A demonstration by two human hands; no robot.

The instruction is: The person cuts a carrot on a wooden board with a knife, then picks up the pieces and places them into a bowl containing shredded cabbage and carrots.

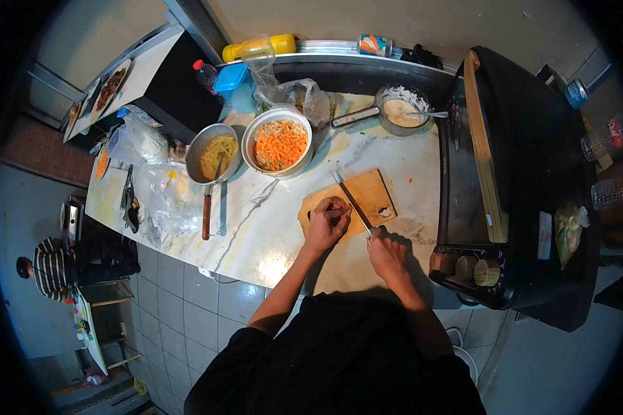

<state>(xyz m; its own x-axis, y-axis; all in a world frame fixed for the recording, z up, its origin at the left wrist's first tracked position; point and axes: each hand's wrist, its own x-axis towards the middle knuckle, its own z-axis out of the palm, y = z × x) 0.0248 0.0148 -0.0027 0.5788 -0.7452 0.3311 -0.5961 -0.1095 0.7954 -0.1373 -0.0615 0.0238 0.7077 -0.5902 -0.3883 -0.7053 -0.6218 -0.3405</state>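
My right hand is closed round the handle of a kitchen knife. Its long blade points away from me, slanting over the small wooden cutting board. To the left of the blade, my left hand has its fingers curled together over the board's left part. A small reddish-brown piece shows at those fingertips, too covered to name. Near the board's right edge lies a small pale and brown food scrap.
Beyond the board stand a white bowl of shredded carrot, a saucepan of yellow strips and a pan of pale batter. A big black appliance borders the right side. Plastic bags lie left. Another person is far left.
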